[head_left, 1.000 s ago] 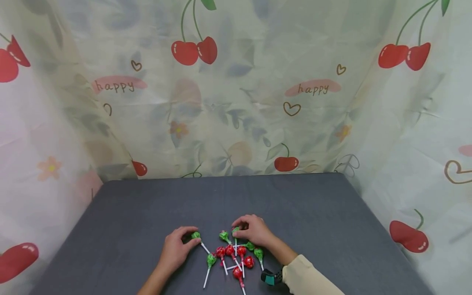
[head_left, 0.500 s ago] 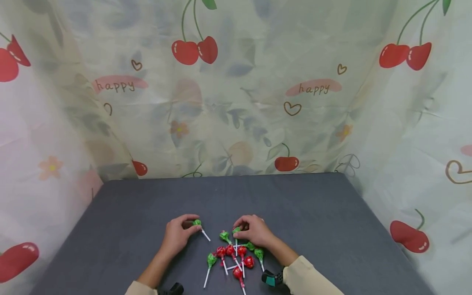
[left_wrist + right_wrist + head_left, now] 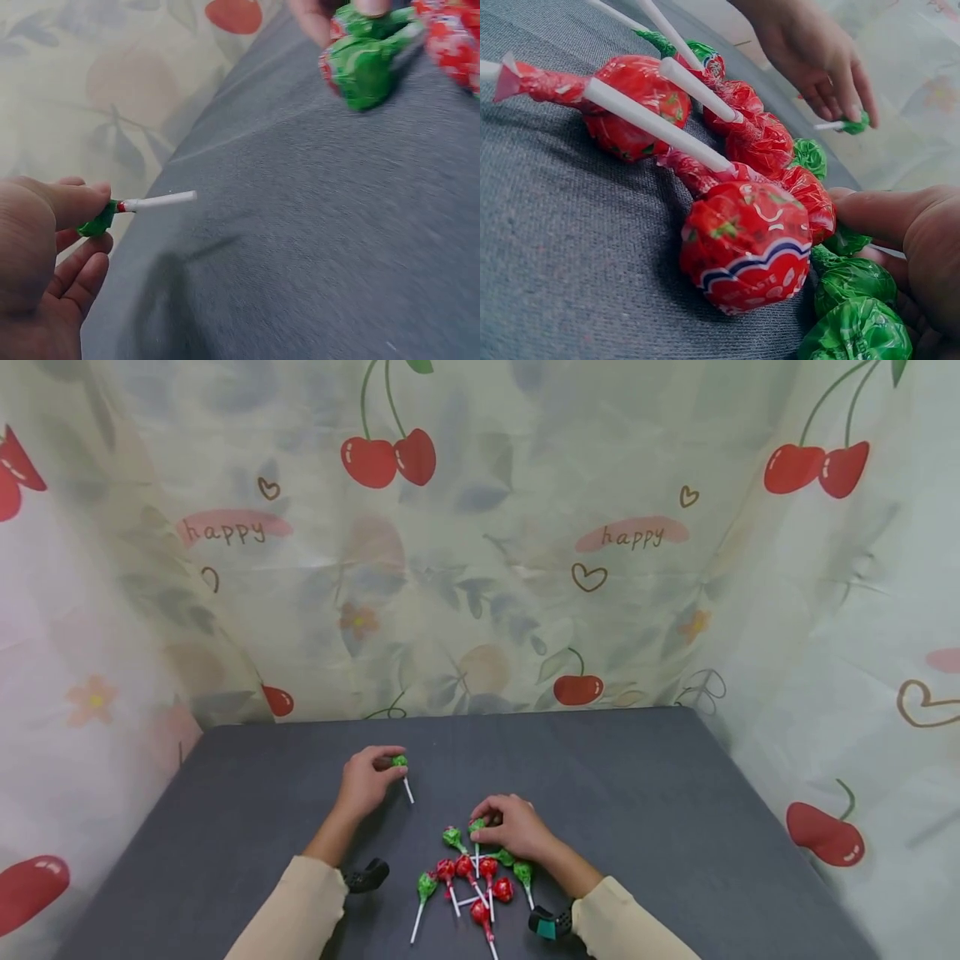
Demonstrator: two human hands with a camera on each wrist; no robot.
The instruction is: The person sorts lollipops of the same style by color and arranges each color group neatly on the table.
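Observation:
My left hand [image 3: 365, 787] pinches a green-wrapped lollipop [image 3: 401, 762] by its head, off to the far left of a loose pile. In the left wrist view the white stick [image 3: 161, 200] of that lollipop points away from the fingers, with a shadow on the cloth below. At the far side of the pile, my right hand [image 3: 516, 827] pinches another green lollipop [image 3: 477, 826] between thumb and fingers. Its stick runs down among red lollipops [image 3: 465, 866]. Up close in the right wrist view, a red strawberry-printed wrapper [image 3: 746, 247] partly hides the right fingertips.
Other green lollipops lie around the red ones, one at the left [image 3: 427, 885] and one by the right wrist [image 3: 523, 872]. A dark grey cloth [image 3: 637, 793] covers the table. Curtains with cherry prints [image 3: 480, 568] stand behind and on both sides.
My left hand has lifted its green lollipop out of the pile and carried it forward, towards the table's far edge. The right hand keeps its place and its pinch.

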